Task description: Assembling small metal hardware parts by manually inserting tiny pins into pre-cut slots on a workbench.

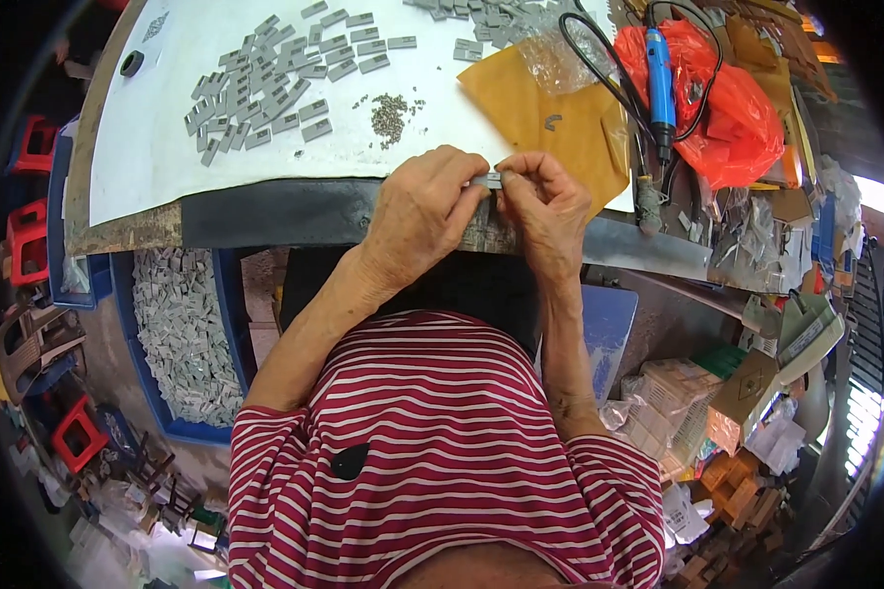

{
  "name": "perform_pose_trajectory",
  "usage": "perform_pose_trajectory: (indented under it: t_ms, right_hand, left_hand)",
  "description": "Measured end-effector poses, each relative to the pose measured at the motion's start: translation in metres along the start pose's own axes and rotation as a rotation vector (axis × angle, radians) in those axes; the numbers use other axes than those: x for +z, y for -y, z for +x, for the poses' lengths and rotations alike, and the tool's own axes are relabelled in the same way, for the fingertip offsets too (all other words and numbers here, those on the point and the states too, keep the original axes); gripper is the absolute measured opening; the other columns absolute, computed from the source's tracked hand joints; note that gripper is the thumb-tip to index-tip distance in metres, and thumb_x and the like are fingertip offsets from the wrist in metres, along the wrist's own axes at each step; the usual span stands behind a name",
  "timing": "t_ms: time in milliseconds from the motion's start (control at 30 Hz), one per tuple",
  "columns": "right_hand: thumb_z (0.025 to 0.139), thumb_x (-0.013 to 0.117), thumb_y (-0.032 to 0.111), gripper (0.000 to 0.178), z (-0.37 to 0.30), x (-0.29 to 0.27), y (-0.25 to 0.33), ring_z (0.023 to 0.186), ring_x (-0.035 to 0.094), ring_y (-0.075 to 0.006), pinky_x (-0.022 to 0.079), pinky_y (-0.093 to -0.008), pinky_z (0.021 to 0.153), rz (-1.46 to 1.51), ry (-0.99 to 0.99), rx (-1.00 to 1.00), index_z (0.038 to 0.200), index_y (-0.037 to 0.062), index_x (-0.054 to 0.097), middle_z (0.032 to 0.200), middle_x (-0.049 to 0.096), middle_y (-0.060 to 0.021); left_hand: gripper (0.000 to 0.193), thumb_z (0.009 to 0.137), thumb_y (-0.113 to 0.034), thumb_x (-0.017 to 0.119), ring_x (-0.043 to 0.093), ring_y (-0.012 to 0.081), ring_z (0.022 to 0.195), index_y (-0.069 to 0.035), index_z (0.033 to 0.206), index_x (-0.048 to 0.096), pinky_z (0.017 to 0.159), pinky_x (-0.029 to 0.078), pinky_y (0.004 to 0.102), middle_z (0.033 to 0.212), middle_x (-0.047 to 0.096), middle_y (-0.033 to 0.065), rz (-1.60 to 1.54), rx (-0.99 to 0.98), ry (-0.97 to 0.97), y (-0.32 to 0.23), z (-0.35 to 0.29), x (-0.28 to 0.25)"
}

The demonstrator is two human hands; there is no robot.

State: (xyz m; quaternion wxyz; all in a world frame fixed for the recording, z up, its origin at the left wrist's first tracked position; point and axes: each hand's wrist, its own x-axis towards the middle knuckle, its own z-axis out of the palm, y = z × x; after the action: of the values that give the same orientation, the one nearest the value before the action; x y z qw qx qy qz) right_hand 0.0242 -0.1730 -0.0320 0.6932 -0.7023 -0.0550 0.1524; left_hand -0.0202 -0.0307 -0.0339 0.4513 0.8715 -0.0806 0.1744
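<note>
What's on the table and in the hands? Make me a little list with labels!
left hand: pinches a small grey part
right hand: pinches the same part from the other side
table: white top
grey pieces: many flat ones spread out
tiny bits: small pile
blue tool: lies on a red bag
blue bin: below, full of grey pieces

White work surface [167,147] bearing scattered grey rectangular parts [265,83] and a small heap of tiny screws [390,116]. To the right, a blue electric screwdriver [660,88] lies on a red plastic bag [742,118], beside a yellow-brown envelope [560,128]. Below the table, a blue crate [228,314] holds more grey parts.
</note>
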Motion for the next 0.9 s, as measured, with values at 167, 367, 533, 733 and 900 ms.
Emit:
perform_pose_trajectory:
  t_ms: [167, 367, 533, 733, 900]
  right_hand:
    - [0.081, 0.054, 0.001, 0.008, 0.002, 0.002, 0.002, 0.047, 0.046, -0.0048, 0.035, -0.0165, 0.043, 0.044, -0.012, -0.003, 0.087, -0.0041, 0.056, 0.06, 0.054, -0.003]
    - [0.085, 0.051, 0.001, 0.012, 0.006, 0.005, -0.001, 0.056, 0.051, -0.0082, 0.041, -0.0177, 0.05, 0.138, -0.015, -0.032, 0.093, -0.0063, 0.055, 0.073, 0.058, -0.0078]
    - [0.086, 0.049, 0.0, 0.012, 0.003, -0.001, -0.003, 0.058, 0.052, -0.008, 0.041, -0.0178, 0.05, 0.124, 0.009, -0.051, 0.094, -0.0066, 0.055, 0.077, 0.058, -0.0084]
    - [0.086, 0.05, 0.001, 0.012, -0.002, -0.001, -0.005, 0.058, 0.051, -0.007, 0.041, -0.0173, 0.049, 0.098, 0.037, -0.034, 0.094, -0.006, 0.055, 0.077, 0.058, -0.0072]
    - [0.085, 0.05, 0.001, 0.012, -0.006, -0.004, -0.006, 0.057, 0.051, -0.0064, 0.041, -0.017, 0.048, 0.089, 0.036, -0.016, 0.094, -0.0056, 0.055, 0.076, 0.058, -0.0067]
  left_hand:
    - [0.017, 0.069, -0.001, 0.06, 0.055, 0.0279, 0.07, -0.002, 0.085, 0.056, 0.062, 0.044, 0.035, 0.078, 0.054, 0.0107, -0.017, 0.043, -0.065, 0.002, 0.005, 0.0]
    - [0.015, 0.073, -0.003, 0.061, 0.055, 0.0197, 0.064, 0.0, 0.087, 0.057, 0.056, 0.045, 0.0279, 0.081, 0.056, 0.0104, 0.003, 0.02, -0.026, 0.016, 0.016, -0.013]
    - [0.014, 0.075, -0.006, 0.061, 0.055, 0.0212, 0.065, 0.002, 0.086, 0.058, 0.059, 0.044, 0.0279, 0.079, 0.057, 0.011, 0.076, 0.016, -0.132, 0.042, 0.042, -0.027]
    - [0.016, 0.073, -0.012, 0.061, 0.055, 0.024, 0.072, 0.001, 0.082, 0.06, 0.064, 0.044, 0.0339, 0.078, 0.056, 0.013, 0.298, -0.007, -0.188, 0.084, 0.07, -0.028]
    - [0.015, 0.07, -0.011, 0.062, 0.051, 0.0246, 0.072, 0.001, 0.08, 0.061, 0.066, 0.041, 0.0358, 0.074, 0.054, 0.0117, 0.44, -0.003, -0.223, 0.098, 0.077, -0.022]
